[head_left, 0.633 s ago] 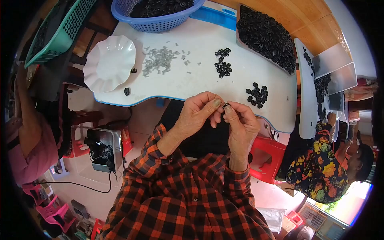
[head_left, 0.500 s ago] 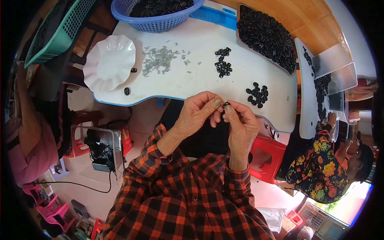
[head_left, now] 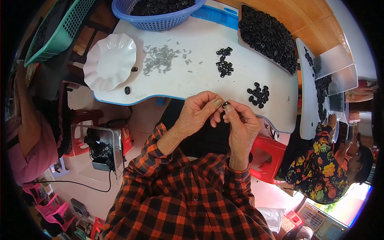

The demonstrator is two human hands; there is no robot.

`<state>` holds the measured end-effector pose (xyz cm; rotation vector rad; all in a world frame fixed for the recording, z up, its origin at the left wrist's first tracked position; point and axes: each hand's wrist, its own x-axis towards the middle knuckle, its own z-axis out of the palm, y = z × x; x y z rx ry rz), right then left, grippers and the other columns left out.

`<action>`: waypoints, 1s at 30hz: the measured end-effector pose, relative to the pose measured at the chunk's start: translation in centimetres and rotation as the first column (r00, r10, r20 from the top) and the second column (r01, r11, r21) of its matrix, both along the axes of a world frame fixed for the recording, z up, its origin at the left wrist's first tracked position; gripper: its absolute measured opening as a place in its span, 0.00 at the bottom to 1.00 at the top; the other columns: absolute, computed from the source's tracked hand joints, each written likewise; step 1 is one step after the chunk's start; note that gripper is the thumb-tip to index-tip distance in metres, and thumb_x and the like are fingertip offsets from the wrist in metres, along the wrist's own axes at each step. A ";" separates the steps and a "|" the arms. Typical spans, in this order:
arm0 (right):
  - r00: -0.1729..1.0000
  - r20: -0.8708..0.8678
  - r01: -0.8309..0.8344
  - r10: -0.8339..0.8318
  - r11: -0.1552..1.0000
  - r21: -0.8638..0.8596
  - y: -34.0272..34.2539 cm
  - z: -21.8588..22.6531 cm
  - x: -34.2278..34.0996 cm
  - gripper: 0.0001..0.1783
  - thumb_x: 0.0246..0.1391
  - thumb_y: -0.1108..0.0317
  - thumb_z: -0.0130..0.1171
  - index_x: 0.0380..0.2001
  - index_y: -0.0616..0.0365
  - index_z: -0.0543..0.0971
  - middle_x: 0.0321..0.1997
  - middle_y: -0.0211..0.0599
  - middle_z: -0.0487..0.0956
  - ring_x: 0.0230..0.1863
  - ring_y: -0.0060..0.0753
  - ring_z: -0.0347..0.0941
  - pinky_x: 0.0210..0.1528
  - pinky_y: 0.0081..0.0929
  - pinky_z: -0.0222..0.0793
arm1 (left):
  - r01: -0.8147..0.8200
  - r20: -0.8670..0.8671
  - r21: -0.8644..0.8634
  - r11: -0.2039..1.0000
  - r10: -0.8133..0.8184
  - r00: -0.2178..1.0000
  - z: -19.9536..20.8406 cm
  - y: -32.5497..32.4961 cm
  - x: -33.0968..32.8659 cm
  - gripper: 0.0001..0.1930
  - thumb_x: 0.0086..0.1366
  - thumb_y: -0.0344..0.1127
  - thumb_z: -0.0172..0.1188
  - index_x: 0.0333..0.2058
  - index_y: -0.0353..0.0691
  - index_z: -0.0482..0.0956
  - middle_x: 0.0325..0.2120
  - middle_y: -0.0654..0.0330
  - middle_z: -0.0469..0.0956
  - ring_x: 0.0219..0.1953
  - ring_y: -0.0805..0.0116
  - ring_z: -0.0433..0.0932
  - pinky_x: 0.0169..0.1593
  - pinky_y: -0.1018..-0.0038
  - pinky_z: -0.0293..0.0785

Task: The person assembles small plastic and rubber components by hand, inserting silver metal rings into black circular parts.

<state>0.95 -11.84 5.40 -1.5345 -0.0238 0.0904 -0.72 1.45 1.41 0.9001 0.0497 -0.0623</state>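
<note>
My left hand (head_left: 197,114) and my right hand (head_left: 241,124) meet just in front of the white table's near edge (head_left: 180,96). Together their fingertips pinch one small black ring-shaped part (head_left: 226,105). On the table just beyond the hands lie two small clusters of the same black parts (head_left: 258,95) (head_left: 224,67) and a scatter of small grey metal pieces (head_left: 160,59). Both forearms wear red and black plaid sleeves.
A white scalloped plate (head_left: 110,61) sits at the table's left end, two loose black parts beside it. A blue basket (head_left: 156,12) and a tray heaped with black parts (head_left: 266,36) stand at the back. People sit at left and right. A red stool (head_left: 266,156) is under the table.
</note>
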 end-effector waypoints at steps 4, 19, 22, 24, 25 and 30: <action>1.000 0.010 0.000 0.000 1.000 -0.007 0.1 0.0 0.0 0.07 0.52 0.75 0.60 0.35 0.66 0.79 0.27 0.29 0.78 0.26 0.14 0.70 0.31 0.12 0.67 | -0.006 -0.004 0.067 0.998 0.007 1.000 0.3 0.1 -0.1 0.11 0.68 0.33 0.49 0.38 0.29 0.73 0.26 0.62 0.75 0.22 0.80 0.73 0.22 0.85 0.72; 0.983 0.184 0.059 -0.026 0.983 -0.174 0.6 -0.7 -0.6 0.06 0.52 0.77 0.59 0.34 0.66 0.78 0.25 0.29 0.76 0.24 0.13 0.68 0.27 0.10 0.64 | -0.165 0.076 0.305 0.938 0.149 0.986 0.6 -0.6 -0.2 0.09 0.68 0.31 0.49 0.33 0.31 0.73 0.22 0.64 0.74 0.19 0.83 0.71 0.20 0.85 0.68; 0.976 0.217 0.061 -0.022 0.982 -0.176 0.7 -1.2 -0.7 0.06 0.52 0.78 0.59 0.35 0.66 0.78 0.26 0.29 0.76 0.24 0.14 0.68 0.27 0.10 0.63 | -0.204 0.134 0.332 0.921 0.168 0.977 0.2 -0.8 -0.2 0.08 0.68 0.31 0.49 0.32 0.31 0.73 0.21 0.64 0.74 0.18 0.83 0.70 0.19 0.86 0.68; 0.971 0.239 0.061 -0.019 0.984 -0.166 0.9 -1.2 -0.7 0.06 0.53 0.79 0.58 0.35 0.66 0.78 0.26 0.29 0.76 0.24 0.14 0.67 0.26 0.10 0.63 | -0.226 0.166 0.338 0.913 0.178 0.970 0.0 -1.0 -0.2 0.08 0.67 0.31 0.49 0.32 0.32 0.73 0.21 0.64 0.74 0.18 0.83 0.70 0.19 0.86 0.68; 0.971 0.239 0.058 -0.018 0.985 -0.164 1.0 -1.1 -0.7 0.06 0.53 0.79 0.58 0.36 0.66 0.78 0.26 0.29 0.76 0.24 0.14 0.67 0.27 0.10 0.63 | -0.209 0.146 0.298 0.931 0.172 0.974 -0.1 -1.0 -0.1 0.09 0.68 0.31 0.49 0.32 0.32 0.73 0.21 0.64 0.74 0.18 0.83 0.70 0.19 0.86 0.68; 0.989 0.147 0.000 0.000 1.000 0.003 1.7 1.0 -0.7 0.03 0.55 0.79 0.54 0.33 0.67 0.75 0.24 0.33 0.75 0.23 0.18 0.69 0.25 0.16 0.67 | -0.137 0.037 0.089 0.986 0.134 0.990 0.1 -1.0 -0.1 0.10 0.69 0.33 0.48 0.34 0.31 0.72 0.22 0.64 0.73 0.18 0.83 0.70 0.19 0.86 0.68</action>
